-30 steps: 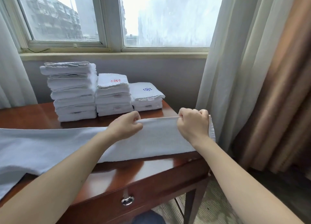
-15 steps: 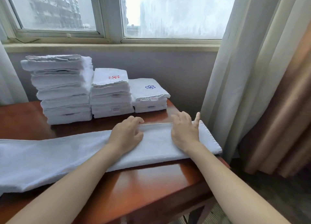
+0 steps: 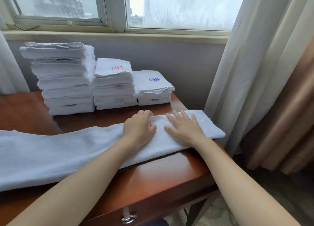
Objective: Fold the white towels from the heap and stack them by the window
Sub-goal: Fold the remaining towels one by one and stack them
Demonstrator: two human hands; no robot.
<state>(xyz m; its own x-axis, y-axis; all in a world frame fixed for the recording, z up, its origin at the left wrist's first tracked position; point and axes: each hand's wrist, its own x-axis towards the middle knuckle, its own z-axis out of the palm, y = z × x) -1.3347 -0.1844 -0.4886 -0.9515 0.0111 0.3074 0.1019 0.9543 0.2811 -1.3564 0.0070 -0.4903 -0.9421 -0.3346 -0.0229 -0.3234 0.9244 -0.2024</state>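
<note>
Our right hand [image 3: 185,128] lies flat, fingers straight, on the white towel [image 3: 68,149] across the table [image 3: 161,174]; our left hand [image 3: 139,128] curls over its far edge.

A reddish-brown wooden table [image 3: 161,173] carries 1 metal drawer pull [image 3: 128,218] on its front. At the right hangs a pale sheer curtain [image 3: 246,72], with a brown drape [image 3: 288,115] just beside it.

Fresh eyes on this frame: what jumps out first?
A long white towel lies across the wooden table, the left hand, fingers curled, and the flat right hand resting on its right end. Behind it, under the window, three stacks of folded towels step down from the tallest stack at left to the shortest stack at right.
</note>
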